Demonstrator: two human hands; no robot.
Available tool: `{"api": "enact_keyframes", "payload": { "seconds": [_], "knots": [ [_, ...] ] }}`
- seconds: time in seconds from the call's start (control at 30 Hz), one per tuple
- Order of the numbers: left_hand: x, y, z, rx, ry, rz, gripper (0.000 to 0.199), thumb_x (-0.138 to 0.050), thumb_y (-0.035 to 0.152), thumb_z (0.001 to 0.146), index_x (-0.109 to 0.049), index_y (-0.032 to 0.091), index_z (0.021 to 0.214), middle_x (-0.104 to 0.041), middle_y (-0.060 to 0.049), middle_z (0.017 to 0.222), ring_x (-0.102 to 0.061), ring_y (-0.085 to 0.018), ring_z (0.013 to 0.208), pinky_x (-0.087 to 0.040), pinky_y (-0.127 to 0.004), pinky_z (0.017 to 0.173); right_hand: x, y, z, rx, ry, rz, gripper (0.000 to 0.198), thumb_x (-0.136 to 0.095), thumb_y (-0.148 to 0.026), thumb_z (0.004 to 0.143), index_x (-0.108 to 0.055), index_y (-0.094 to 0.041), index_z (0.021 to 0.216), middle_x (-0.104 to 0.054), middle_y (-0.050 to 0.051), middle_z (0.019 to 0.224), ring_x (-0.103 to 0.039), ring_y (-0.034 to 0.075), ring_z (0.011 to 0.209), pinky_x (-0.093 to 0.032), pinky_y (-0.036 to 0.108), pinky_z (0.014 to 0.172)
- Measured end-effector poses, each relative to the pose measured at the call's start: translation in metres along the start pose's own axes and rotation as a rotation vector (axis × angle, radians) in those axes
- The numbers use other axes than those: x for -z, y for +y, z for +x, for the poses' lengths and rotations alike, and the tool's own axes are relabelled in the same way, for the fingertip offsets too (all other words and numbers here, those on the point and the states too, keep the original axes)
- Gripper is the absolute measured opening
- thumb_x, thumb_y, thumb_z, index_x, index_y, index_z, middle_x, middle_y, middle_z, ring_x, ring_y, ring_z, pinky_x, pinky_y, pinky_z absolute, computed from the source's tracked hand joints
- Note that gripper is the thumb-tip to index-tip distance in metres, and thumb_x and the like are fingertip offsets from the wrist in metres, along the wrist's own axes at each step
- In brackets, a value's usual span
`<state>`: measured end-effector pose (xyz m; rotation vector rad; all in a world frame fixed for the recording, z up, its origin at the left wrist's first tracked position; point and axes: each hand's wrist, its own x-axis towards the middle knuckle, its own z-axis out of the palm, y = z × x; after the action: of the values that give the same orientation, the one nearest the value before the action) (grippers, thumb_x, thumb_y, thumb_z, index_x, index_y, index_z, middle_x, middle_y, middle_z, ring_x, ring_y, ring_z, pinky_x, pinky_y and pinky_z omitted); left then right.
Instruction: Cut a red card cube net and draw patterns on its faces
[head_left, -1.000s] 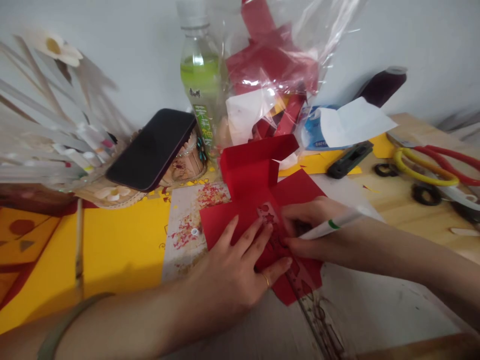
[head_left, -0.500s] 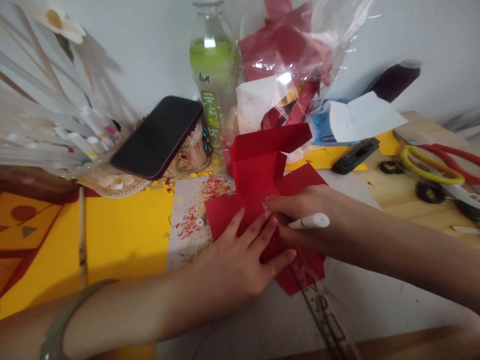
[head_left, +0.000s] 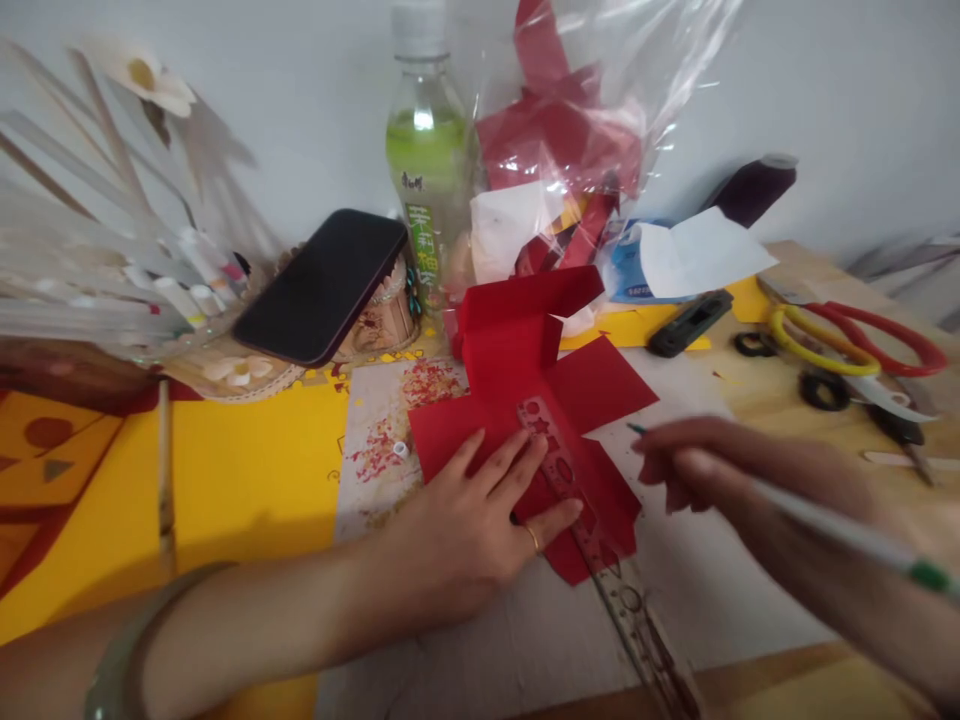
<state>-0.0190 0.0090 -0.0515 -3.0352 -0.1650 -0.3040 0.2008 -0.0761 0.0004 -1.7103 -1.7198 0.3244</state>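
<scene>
My left hand (head_left: 480, 520) lies flat with fingers spread. It presses on a clear stencil ruler (head_left: 556, 470) with cut-out shapes and on the red paper (head_left: 450, 420) under it. This paper is a cross-shaped folded cutout whose back flap (head_left: 536, 300) stands up. The ruler slants over the paper and runs past its front edge. To the right of the paper, my right hand (head_left: 720, 470) is closed around a white pen (head_left: 832, 525) with a green tip. That tip is apart from the paper, and the hand is blurred.
A phone (head_left: 322, 285) leans on a small wooden pot (head_left: 386, 315), beside a green drink bottle (head_left: 426, 150). Behind stands a clear bag (head_left: 570, 130) of red scraps. Scissors (head_left: 825, 340) and a black utility knife (head_left: 690, 322) lie right. Yellow paper (head_left: 255, 480) covers the left.
My right hand has lifted off the ruler and moved right and toward me with the pen. My left hand keeps its place. The view has shifted slightly.
</scene>
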Motion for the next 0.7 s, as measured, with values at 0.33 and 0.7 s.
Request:
{"api": "enact_keyframes", "payload": {
  "seconds": [0.33,0.7],
  "knots": [
    [0.007,0.003,0.0,-0.038,0.108,0.154,0.049,-0.047,0.023,0.093,-0.042,0.018,0.142,-0.051,-0.027,0.135,-0.05,-0.035,0.126,-0.051,-0.046,0.091,-0.016,0.01,-0.043,0.008,-0.027,0.076,0.028,-0.046,-0.042,0.097,-0.07,-0.027,0.099,-0.065,0.0,0.071,-0.062,0.013,0.057,-0.048,0.022,0.052],
    [0.008,0.016,-0.01,-0.181,0.534,0.128,0.028,-0.04,0.009,0.083,-0.068,0.006,0.078,-0.072,-0.011,0.068,-0.073,-0.027,0.077,-0.058,-0.039,0.077,-0.02,0.002,0.01,-0.292,-0.051,0.514,0.026,-0.066,-0.039,0.082,-0.057,-0.02,0.066,-0.05,-0.005,0.054,-0.04,0.011,0.048,-0.028,0.023,0.042]
  ]
}}
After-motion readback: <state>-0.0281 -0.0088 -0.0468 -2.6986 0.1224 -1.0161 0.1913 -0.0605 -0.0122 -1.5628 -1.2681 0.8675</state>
